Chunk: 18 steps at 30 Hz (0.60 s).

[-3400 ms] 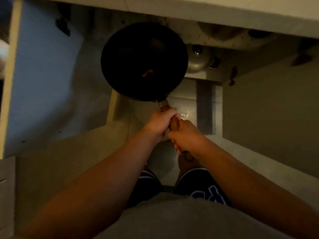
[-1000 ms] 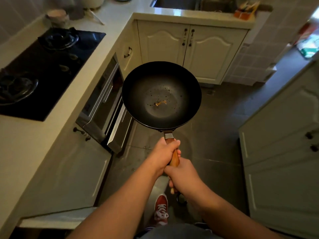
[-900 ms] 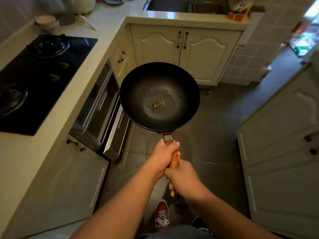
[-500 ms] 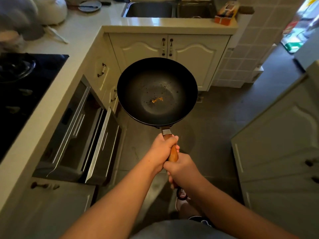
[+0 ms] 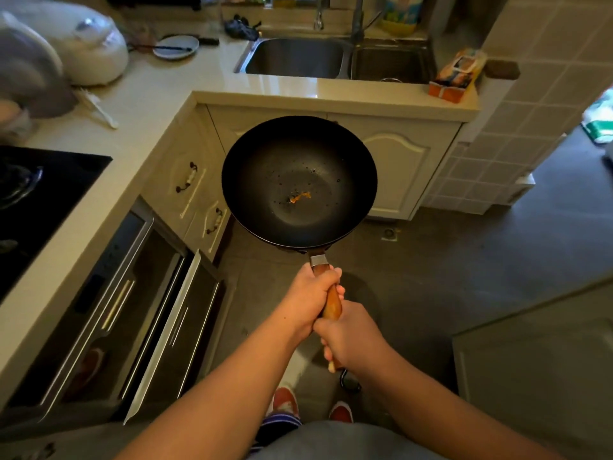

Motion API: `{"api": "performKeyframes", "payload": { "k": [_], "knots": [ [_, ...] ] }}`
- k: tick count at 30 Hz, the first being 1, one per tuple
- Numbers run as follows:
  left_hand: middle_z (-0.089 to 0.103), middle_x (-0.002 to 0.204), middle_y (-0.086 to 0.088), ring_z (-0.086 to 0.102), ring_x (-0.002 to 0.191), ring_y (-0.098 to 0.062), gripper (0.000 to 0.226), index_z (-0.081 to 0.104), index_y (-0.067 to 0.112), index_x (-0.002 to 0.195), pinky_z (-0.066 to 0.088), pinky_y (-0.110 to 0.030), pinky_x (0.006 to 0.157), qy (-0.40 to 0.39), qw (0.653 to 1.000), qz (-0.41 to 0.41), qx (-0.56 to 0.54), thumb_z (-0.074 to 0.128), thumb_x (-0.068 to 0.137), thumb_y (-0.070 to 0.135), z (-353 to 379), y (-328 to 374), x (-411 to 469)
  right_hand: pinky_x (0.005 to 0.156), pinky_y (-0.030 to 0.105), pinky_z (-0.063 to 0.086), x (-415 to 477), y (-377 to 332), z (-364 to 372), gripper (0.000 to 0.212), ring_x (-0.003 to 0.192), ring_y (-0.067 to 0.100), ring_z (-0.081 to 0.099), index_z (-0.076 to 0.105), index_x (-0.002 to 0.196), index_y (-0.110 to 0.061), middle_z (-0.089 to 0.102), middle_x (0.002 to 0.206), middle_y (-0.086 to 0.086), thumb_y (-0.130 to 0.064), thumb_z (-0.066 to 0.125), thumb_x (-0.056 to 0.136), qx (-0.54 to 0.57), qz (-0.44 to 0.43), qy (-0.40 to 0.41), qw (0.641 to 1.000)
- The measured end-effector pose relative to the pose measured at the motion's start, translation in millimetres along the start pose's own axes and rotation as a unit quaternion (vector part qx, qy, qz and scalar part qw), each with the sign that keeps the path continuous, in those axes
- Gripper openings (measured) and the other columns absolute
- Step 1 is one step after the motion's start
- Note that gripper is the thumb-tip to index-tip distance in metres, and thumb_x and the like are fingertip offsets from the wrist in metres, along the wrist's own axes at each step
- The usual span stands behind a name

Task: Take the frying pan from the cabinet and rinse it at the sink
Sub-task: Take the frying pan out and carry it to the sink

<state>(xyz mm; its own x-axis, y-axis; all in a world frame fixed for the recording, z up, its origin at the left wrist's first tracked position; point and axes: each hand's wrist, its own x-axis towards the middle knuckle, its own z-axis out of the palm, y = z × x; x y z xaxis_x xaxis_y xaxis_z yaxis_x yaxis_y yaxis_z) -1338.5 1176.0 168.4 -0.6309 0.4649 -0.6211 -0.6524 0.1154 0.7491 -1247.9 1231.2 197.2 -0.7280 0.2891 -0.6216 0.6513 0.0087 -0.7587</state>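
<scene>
A black round frying pan (image 5: 298, 167) with a wooden handle hangs level over the floor in front of me. A small orange scrap and a few specks lie in its bowl. My left hand (image 5: 310, 295) grips the handle just behind the metal collar. My right hand (image 5: 353, 336) grips the handle's rear end, touching the left hand. The double steel sink (image 5: 295, 58) is set in the counter straight ahead, beyond the pan, with a faucet (image 5: 357, 18) behind it.
The counter (image 5: 331, 91) runs in an L, with a black hob (image 5: 36, 194) at left and an oven (image 5: 109, 310) with its lower doors ajar below it. A white rice cooker (image 5: 89, 44), a plate (image 5: 175, 46) and an orange packet (image 5: 459, 74) stand on the counter. A pale cabinet (image 5: 537, 370) is at right.
I stood up from the dark cabinet with the pan in both hands and walked toward the sink. The sink and counter have come closer and lower in view.
</scene>
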Motion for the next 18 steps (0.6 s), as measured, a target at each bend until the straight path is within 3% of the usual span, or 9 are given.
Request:
{"api": "performKeyframes", "payload": {
  "k": [7, 10, 13, 15, 18],
  "knots": [
    [0.063, 0.078, -0.004, 0.064, 0.065, -0.010, 0.018, 0.057, 0.013, 0.108, 0.056, -0.029, 0.068, 0.011, 1.000, 0.004, -0.004, 0.064, 0.092, 0.019, -21, 55, 80, 0.059, 0.037, 0.044, 78, -59, -6, 0.010, 0.057, 0.022, 0.053, 0.061, 0.071, -0.012, 0.056, 0.063, 0.009, -0.005, 0.057, 0.077, -0.030, -0.009, -0.003, 1.000],
    [0.064, 0.075, -0.003, 0.064, 0.064, -0.010, 0.021, 0.057, 0.012, 0.110, 0.055, -0.029, 0.066, 0.008, 1.000, 0.001, -0.013, 0.064, 0.092, 0.018, -38, 83, 121, 0.054, 0.030, 0.046, 118, -92, -3, 0.013, 0.048, 0.014, 0.055, 0.061, 0.072, -0.012, 0.056, 0.059, 0.004, -0.002, 0.056, 0.078, -0.013, 0.005, -0.012, 1.000],
    [0.065, 0.063, 0.004, 0.064, 0.060, -0.008, 0.004, 0.060, 0.014, 0.095, 0.055, -0.027, 0.063, -0.011, 1.000, 0.009, -0.015, 0.063, 0.092, 0.017, -54, 118, 159, 0.053, 0.032, 0.046, 154, -129, 1, 0.011, 0.048, 0.014, 0.053, 0.064, 0.083, -0.006, 0.056, 0.062, 0.007, -0.001, 0.055, 0.081, 0.002, 0.009, -0.014, 1.000],
    [0.064, 0.056, 0.007, 0.063, 0.058, -0.006, 0.006, 0.059, 0.016, 0.087, 0.054, -0.026, 0.061, -0.015, 1.000, 0.020, -0.009, 0.062, 0.093, 0.016, -61, 144, 179, 0.054, 0.035, 0.044, 175, -153, 1, 0.010, 0.048, 0.015, 0.052, 0.063, 0.084, -0.006, 0.054, 0.064, 0.010, -0.001, 0.055, 0.080, 0.010, -0.005, -0.011, 1.000],
    [0.064, 0.059, 0.005, 0.063, 0.057, -0.006, 0.006, 0.058, 0.014, 0.096, 0.055, -0.024, 0.057, -0.015, 1.000, 0.021, -0.013, 0.063, 0.092, 0.016, -67, 181, 206, 0.050, 0.033, 0.044, 205, -183, -1, 0.010, 0.043, 0.013, 0.051, 0.059, 0.077, -0.009, 0.053, 0.059, 0.008, -0.001, 0.054, 0.079, 0.014, -0.018, -0.005, 1.000]
  ]
}}
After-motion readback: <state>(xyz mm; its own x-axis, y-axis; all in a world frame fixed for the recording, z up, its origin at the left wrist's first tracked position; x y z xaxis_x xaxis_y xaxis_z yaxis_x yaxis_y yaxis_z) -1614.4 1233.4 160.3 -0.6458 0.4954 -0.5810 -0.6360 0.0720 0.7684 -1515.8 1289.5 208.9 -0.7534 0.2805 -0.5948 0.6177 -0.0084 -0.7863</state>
